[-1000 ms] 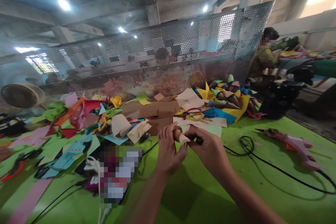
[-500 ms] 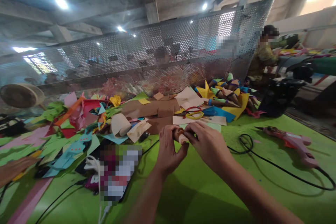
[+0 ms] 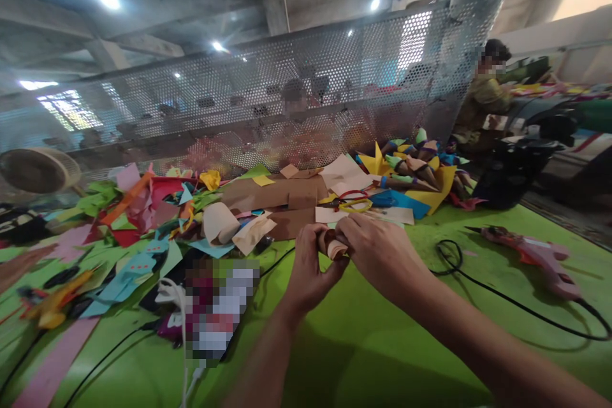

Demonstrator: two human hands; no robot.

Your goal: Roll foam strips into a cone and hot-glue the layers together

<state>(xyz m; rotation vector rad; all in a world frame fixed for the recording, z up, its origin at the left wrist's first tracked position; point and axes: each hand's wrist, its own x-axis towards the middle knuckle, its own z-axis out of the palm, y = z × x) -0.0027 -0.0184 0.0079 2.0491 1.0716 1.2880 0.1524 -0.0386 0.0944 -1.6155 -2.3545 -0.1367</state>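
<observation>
Between my two hands is a small rolled paper piece [image 3: 335,247], brown and light tan, its open end turned toward me. My left hand [image 3: 310,262] is closed around its left side, thumb underneath. Against its right side press the bent fingers of my right hand [image 3: 370,248], partly hiding it. Just beyond my hands lie scissors with red and yellow handles [image 3: 356,202] on paper sheets. To the right of my right arm rests a pink glue gun [image 3: 535,258] with a black cord.
Colored paper scraps [image 3: 143,204] cover the left and back of the green table [image 3: 382,357]. Paper cones [image 3: 415,169] pile at back right. A phone [image 3: 224,312] and cables lie left. A yellow glue gun [image 3: 57,303] is farther left. A perforated metal screen [image 3: 268,102] stands behind.
My right hand has turned over the roll, its knuckles now higher and further across. The roll's opening shows wider. At far left, another person's hand has drawn back from the yellow glue gun.
</observation>
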